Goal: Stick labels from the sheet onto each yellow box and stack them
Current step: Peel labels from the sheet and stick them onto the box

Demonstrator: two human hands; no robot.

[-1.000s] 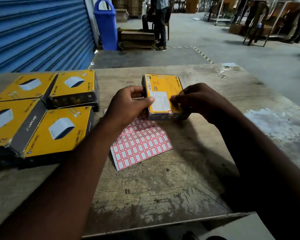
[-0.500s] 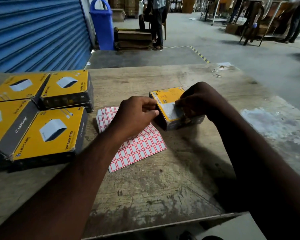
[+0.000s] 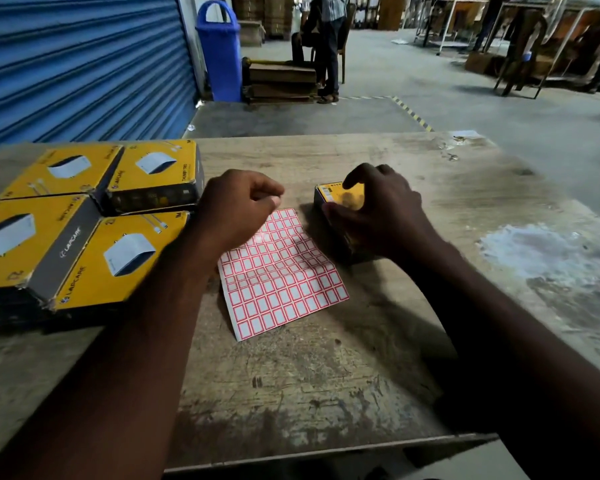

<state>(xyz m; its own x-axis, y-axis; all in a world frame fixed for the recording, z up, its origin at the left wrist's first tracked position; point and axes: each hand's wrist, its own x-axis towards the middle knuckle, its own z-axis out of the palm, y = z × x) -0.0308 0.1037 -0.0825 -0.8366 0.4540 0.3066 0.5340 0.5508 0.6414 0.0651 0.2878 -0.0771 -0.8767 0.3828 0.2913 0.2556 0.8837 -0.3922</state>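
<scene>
Head view. Since the last frame our left hand has come off the yellow box and swung left. It now hangs over the far edge of the label sheet. The box has gone down onto the counter, just right of the sheet, under our right hand.

Right fingers are curled over the box top with the thumb on its near-left side, so they're clamped on it. Left fingers are curled, thumb against index. With the motion blur we cannot tell whether they pinch a label or nothing.

The box sits yellow face up and is mostly covered by the hand. We can't see whether a red-bordered label is on it. The block of yellow boxes sits at the counter's left edge, boxes touching one another, just left of the sheet.

Our read is that the step in hand is picking the next label off the sheet. To do it well:
- Lift one corner with a nail and peel slowly. The cells are small and packed tight, so a neighbour could come up too.
- The sheet is loose and may lift with the label, so pin it flat.
- Keep the right hand steady on the box so the target face doesn't shift.
- Lay the label flat on bare yellow and press from one edge across.
</scene>
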